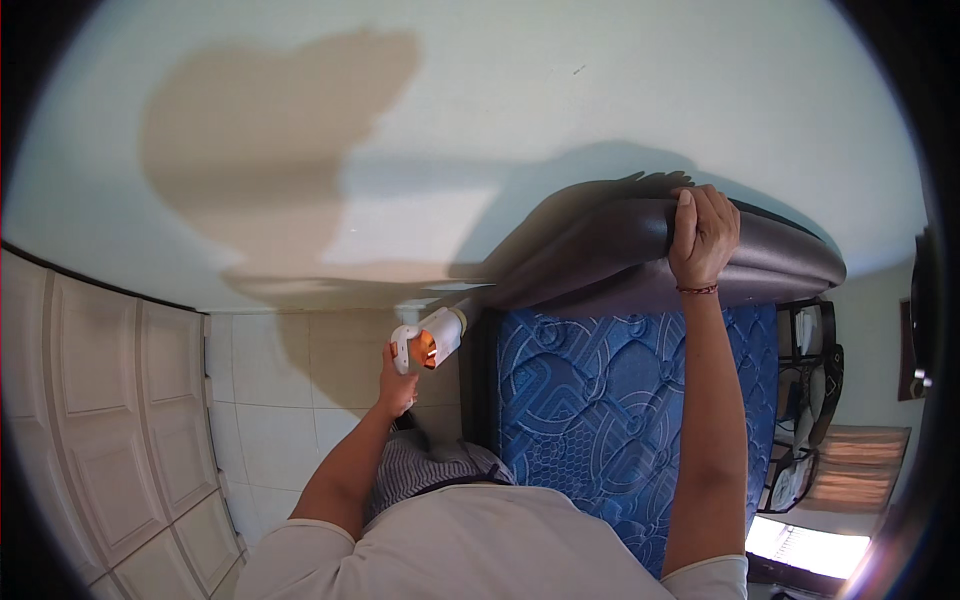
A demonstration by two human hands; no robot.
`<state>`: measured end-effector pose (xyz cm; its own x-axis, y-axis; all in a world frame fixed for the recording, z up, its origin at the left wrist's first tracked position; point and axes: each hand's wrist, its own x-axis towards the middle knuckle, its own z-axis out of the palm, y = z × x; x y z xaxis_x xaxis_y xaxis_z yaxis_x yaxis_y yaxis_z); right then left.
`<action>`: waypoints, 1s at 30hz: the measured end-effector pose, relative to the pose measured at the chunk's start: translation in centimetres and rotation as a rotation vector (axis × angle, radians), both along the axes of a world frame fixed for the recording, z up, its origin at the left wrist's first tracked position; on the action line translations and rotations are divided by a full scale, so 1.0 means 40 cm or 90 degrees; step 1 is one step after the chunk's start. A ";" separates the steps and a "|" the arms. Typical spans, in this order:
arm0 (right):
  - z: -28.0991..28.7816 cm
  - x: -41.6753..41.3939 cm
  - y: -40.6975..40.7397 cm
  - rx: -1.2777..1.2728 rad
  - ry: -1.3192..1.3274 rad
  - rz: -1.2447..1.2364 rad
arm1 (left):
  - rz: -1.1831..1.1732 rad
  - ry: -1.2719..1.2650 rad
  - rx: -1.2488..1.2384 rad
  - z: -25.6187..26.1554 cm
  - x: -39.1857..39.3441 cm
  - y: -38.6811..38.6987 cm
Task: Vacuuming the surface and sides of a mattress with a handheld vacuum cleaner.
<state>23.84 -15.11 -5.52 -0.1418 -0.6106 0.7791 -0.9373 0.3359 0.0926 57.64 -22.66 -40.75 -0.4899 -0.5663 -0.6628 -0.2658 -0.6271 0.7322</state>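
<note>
My left hand (397, 386) is closed around the handle of a white handheld vacuum cleaner (439, 339) with an orange, shiny end. The vacuum's far end points toward the gap between the wall and the bed; its tip is hard to make out. My right hand (705, 232) grips the top edge of a dark brown padded headboard (622, 232), fingers over the rim and thumb on the front side. The headboard stands at the wall, at the end of a bed with a blue patterned mattress (585, 390).
A pale wall (480, 97) rises behind the headboard. Panelled cabinet doors (112, 405) line the left side, beside a tiled floor (274, 375). Dark-framed racks (806, 375) holding things stand past the mattress. A bright window (806, 547) is at lower right.
</note>
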 end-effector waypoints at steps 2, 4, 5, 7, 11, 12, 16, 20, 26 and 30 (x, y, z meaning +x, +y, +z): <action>0.001 0.009 -0.009 -0.001 -0.003 0.007 | 0.003 -0.005 -0.032 -0.015 0.048 0.010; 0.000 0.004 -0.003 0.004 -0.004 0.005 | -0.003 -0.007 -0.057 0.004 0.090 0.032; -0.002 0.001 0.002 0.008 -0.004 0.000 | -0.013 -0.024 -0.057 0.023 0.124 0.044; 0.001 0.000 0.005 0.009 -0.007 0.000 | -0.017 -0.044 -0.060 0.044 0.181 0.084; 0.001 -0.003 0.006 0.009 0.003 -0.012 | -0.031 -0.070 -0.054 0.038 0.211 0.131; 0.005 0.008 -0.007 0.002 0.001 -0.006 | -0.011 -0.050 -0.128 -0.021 0.218 0.127; -0.001 0.003 0.004 0.004 0.002 -0.003 | -0.018 -0.029 -0.090 -0.022 0.134 0.074; 0.000 0.005 0.003 0.000 0.007 0.000 | 0.027 -0.010 -0.066 0.023 0.108 0.071; 0.003 0.009 0.011 -0.004 0.008 -0.003 | 0.002 -0.036 -0.098 0.030 0.259 0.162; 0.006 0.003 0.021 -0.011 0.023 -0.007 | 0.028 0.000 -0.001 0.092 0.268 0.206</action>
